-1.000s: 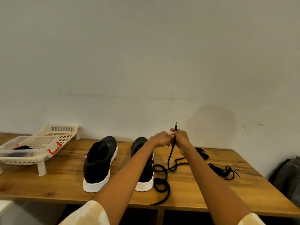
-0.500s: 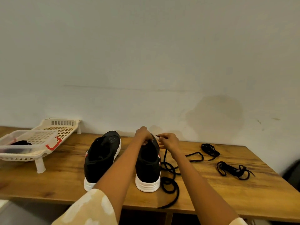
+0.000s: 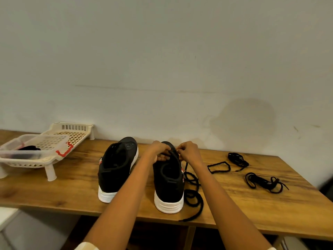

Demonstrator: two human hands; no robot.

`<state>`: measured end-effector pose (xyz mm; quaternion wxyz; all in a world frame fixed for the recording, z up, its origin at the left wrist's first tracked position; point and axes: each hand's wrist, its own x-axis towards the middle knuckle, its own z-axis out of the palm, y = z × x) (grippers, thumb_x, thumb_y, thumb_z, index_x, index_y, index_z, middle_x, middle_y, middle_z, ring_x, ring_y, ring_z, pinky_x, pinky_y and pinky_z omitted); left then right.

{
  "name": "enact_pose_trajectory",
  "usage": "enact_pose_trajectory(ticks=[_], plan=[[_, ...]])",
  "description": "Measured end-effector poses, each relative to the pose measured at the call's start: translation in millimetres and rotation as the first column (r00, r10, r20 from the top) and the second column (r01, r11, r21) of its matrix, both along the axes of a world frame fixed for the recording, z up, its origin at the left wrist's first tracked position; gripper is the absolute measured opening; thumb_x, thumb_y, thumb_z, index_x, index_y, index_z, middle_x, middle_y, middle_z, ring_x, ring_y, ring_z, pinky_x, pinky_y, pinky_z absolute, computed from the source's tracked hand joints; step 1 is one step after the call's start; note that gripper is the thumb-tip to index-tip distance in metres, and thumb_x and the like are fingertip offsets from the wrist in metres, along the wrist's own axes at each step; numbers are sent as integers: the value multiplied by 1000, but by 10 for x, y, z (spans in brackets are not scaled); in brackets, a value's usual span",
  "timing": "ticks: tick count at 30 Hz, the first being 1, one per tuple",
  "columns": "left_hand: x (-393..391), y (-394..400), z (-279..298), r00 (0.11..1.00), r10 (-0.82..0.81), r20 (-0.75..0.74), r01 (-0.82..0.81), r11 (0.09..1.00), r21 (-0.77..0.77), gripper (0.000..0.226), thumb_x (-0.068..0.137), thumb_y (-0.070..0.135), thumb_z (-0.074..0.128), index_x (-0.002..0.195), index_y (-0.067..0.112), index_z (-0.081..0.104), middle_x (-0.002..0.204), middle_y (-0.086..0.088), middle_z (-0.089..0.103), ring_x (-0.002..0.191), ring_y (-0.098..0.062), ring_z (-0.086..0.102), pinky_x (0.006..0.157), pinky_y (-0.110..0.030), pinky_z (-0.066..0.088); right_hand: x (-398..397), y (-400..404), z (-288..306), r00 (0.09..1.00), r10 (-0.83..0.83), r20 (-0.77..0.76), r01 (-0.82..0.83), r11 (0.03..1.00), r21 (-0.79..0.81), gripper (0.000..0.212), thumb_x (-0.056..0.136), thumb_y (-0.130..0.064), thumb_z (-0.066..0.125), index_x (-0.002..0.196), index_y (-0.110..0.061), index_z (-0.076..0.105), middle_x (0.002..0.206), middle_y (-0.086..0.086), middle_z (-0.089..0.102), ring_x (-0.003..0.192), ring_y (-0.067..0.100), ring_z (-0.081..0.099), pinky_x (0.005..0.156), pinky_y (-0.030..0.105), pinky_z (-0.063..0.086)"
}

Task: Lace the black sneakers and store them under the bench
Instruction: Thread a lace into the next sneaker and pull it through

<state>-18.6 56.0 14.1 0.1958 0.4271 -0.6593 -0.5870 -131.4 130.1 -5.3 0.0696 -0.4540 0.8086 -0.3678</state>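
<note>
Two black sneakers with white soles stand on the wooden bench [image 3: 72, 192], heels toward me: the left sneaker [image 3: 115, 166] and the right sneaker [image 3: 169, 184]. My left hand [image 3: 158, 150] grips the front upper of the right sneaker. My right hand [image 3: 188, 152] pinches the end of a black lace [image 3: 193, 197] at the sneaker's eyelets. The lace trails in loops down the sneaker's right side to the bench's front edge.
Two more bundles of black lace lie on the right, a far bundle [image 3: 237, 159] and a near bundle [image 3: 263, 181]. A cream plastic rack [image 3: 72, 134] with a clear tub [image 3: 27, 150] stands at the left. The wall runs right behind the bench.
Both hands dropped from holding the lace end up in the air to the front of the right sneaker. The right sneaker now sits closer to me.
</note>
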Motion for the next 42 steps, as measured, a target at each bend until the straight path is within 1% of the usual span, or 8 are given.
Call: enact_pose_trajectory(ticks=[8, 13, 17, 28, 31, 35, 38, 42], plan=[[-61, -71, -81, 996, -23, 87, 45, 964, -260, 22, 93, 2, 47, 102, 5, 67, 65, -8, 58, 51, -14, 50, 51, -22, 44, -17, -37, -8, 991, 12, -136, -7, 999, 38, 20, 88, -3, 55, 95, -7, 74, 89, 10, 72, 71, 22, 66, 74, 37, 57], [-70, -100, -107, 986, -64, 152, 122, 902, -413, 22, 88, 3, 56, 100, 10, 73, 101, -12, 70, 93, -27, 65, 87, -40, 54, 61, -31, 90, 921, 59, -386, 21, 980, 200, 17, 88, -11, 53, 87, -5, 69, 82, 12, 67, 70, 25, 58, 59, 30, 42], [-59, -106, -178, 987, -57, 151, 127, 856, -501, 27, 87, 6, 54, 104, 16, 73, 107, -7, 70, 98, -24, 64, 90, -40, 52, 97, -77, 137, 870, 77, -486, 49, 969, 241, 16, 86, -6, 51, 82, -5, 66, 78, 11, 61, 68, 25, 52, 58, 30, 35], [-92, -86, -226, 960, 3, 282, 186, 746, -639, 24, 94, 17, 48, 103, 20, 70, 106, -5, 68, 101, -26, 62, 75, -32, 46, -92, -44, -1, 992, 123, -30, -125, 989, -74, 15, 90, -18, 59, 103, -14, 65, 85, 3, 67, 85, 20, 66, 81, 39, 54], [-126, -132, -227, 948, -60, 313, 241, 777, -581, 20, 94, 10, 40, 95, 12, 60, 100, -13, 62, 98, -32, 59, 73, -36, 43, -114, -122, 75, 980, 198, -11, -198, 980, 17, 25, 95, -26, 53, 108, -11, 68, 105, 2, 67, 99, 16, 61, 85, 29, 48], [-114, -180, -270, 999, -29, -31, 21, 971, -236, 20, 100, 14, 32, 93, 10, 50, 72, -6, 47, 57, -17, 41, 51, -29, 30, -104, -244, 309, 943, 321, -85, -286, 915, 286, 27, 92, -26, 60, 107, -7, 71, 95, 7, 70, 88, 19, 64, 72, 27, 47], [-81, -173, -278, 984, 50, -171, -68, 992, -105, 20, 103, 17, 35, 100, 9, 52, 64, -5, 45, 50, -14, 36, 44, -25, 29, -92, -347, 462, 942, 319, -108, -259, 890, 375, 23, 90, -18, 63, 102, 0, 71, 95, 15, 71, 81, 22, 65, 63, 22, 51], [-18, -160, -271, 975, -47, -219, 25, 995, -101, 22, 100, 9, 40, 117, 11, 55, 86, -5, 59, 52, -13, 47, 36, -18, 37, 1, -447, 715, 956, 280, -82, -254, 937, 238, 19, 89, -14, 65, 98, 2, 70, 89, 15, 70, 62, 14, 63, 56, 15, 53]])
